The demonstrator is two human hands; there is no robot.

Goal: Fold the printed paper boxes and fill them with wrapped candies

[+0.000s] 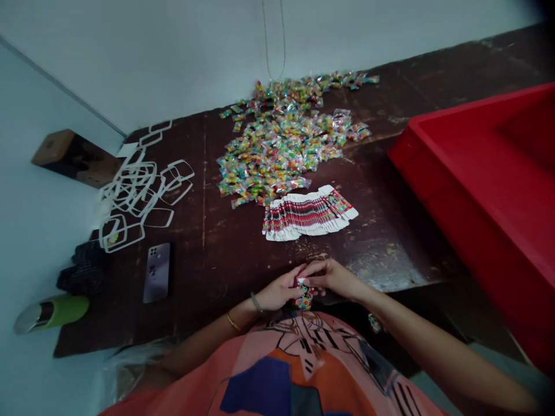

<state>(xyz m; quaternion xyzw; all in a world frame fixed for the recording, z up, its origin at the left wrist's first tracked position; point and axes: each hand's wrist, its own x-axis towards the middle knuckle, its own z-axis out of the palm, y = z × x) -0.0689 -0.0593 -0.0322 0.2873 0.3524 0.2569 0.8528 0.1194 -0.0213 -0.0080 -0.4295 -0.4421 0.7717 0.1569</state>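
Note:
Close to my body, at the table's front edge, my left hand (280,292) is closed around a small colourful printed carton (303,297). My right hand (326,274) has its fingers at the white upper end of the same carton, pinching there. Just beyond my hands lies a fanned row of flat printed cartons (307,214), red and dark with white flaps. Behind that row spreads a large heap of small clear packets with colourful sweets (281,144). The inside of the held carton is hidden.
A big red tray (472,185) takes up the right side. At left are tangled white bands (143,190), a brown box (76,156), a phone (156,271), dark cloth (82,268) and a green bottle (65,312). A wall borders the dark table (229,248).

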